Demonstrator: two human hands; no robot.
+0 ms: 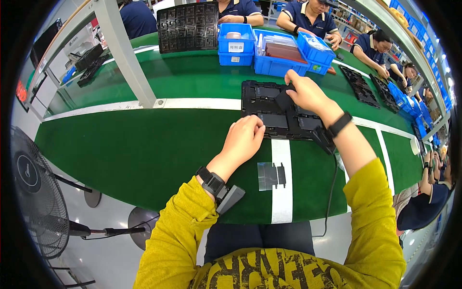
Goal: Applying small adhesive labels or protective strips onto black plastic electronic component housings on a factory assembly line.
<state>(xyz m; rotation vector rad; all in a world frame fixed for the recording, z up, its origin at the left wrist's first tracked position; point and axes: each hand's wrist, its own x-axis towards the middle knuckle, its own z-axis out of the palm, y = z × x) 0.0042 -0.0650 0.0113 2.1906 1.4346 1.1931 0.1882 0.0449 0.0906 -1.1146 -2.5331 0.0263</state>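
A black compartmented tray (250,103) lies in front of me on the green table, with several flat dark rectangular pieces in its slots. My right hand (308,94) reaches over its far right side, fingers pinched on a small flat black piece (284,102) tilted above the slots. At the tray's near left corner, my left hand (244,137) has its fingers curled against the edge; its fingertips are partly hidden. Closer to me lies a clear film sheet (264,176) with narrow black strips (281,175) beside it. Both wrists wear black bands.
Behind the tray stand blue bins (276,65), one holding brown and clear sheets. A black patterned tray (187,29) leans upright at the far left. A white frame post (126,53) rises at the left, near a fan (36,188). A black cable (331,192) hangs at the right. Co-workers sit opposite.
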